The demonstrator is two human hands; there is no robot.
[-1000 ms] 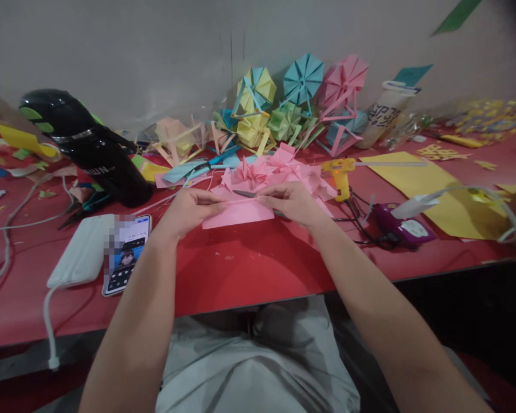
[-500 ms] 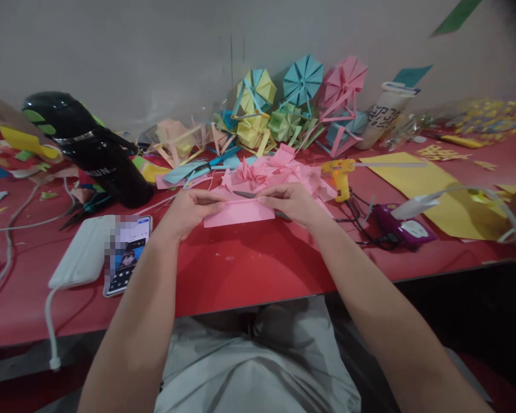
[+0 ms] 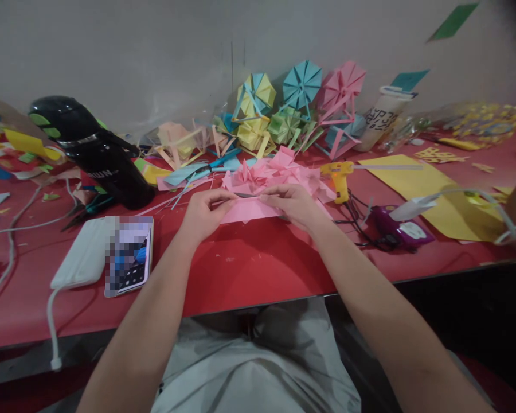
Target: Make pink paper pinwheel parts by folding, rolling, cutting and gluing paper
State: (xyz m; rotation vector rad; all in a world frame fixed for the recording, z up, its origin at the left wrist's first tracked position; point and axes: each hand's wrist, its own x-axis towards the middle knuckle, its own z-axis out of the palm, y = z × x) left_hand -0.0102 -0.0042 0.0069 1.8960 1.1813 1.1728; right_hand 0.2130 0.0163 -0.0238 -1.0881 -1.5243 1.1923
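A sheet of pink paper is stretched between my two hands, its upper edge folded over. My left hand pinches its left part between thumb and fingers. With thumb and fingers closed, my right hand grips the upper right part. A thin dark blade pokes out from my right hand along the paper's top edge; the rest of that tool is hidden by the hand. Right behind the hands lies a heap of folded pink paper pieces.
A yellow glue gun lies right of the heap, its cord near a purple power adapter. Yellow paper is at right. Left are a black bottle, a phone and a white power bank. Folded paper umbrellas stand behind.
My left hand has slid right along the pink paper, closer to my right hand. The paper has shifted slightly right; my right hand has hardly moved.
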